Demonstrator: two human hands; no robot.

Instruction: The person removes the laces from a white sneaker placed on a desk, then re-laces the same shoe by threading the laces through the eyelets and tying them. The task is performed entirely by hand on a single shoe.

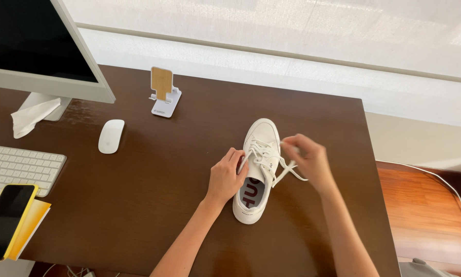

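Note:
A white sneaker lies on a dark brown desk, toe pointing away from me. My left hand rests against the shoe's left side near the tongue, fingers pinching a lace end. My right hand is at the shoe's right side, fingers closed on the other white lace, which is pulled out to the right with its loose end trailing over the desk.
At left stand a monitor, a white keyboard, a white mouse, a crumpled tissue and a phone in a yellow case. A small phone stand sits behind. The desk's right edge drops to a wooden floor.

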